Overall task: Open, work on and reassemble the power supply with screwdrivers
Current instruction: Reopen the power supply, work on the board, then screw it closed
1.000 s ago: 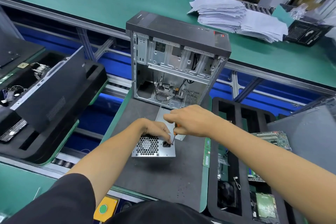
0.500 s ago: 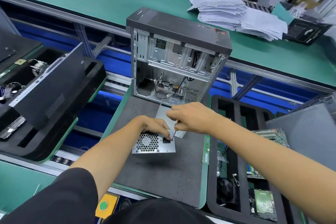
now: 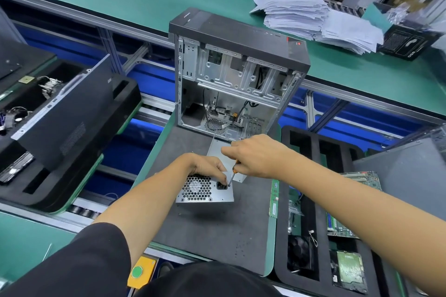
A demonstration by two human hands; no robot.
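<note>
The dark grey mat point(image 3: 217, 231) lies bare in front of the silver metal power supply box point(image 3: 205, 190) and to its left, open for a hand to pass. Behind the box, the open grey metal computer case point(image 3: 236, 84) stands upright and closes off the far side. Both forearms cross the near approach: the left hand point(image 3: 205, 166) rests on top of the box, the right hand point(image 3: 255, 154) holds the orange-handled screwdriver point(image 3: 232, 176) at its right corner. To the right, a black foam tray point(image 3: 282, 200) of parts borders the mat; left, another black foam tray point(image 3: 79, 185) sits across a gap.
</note>
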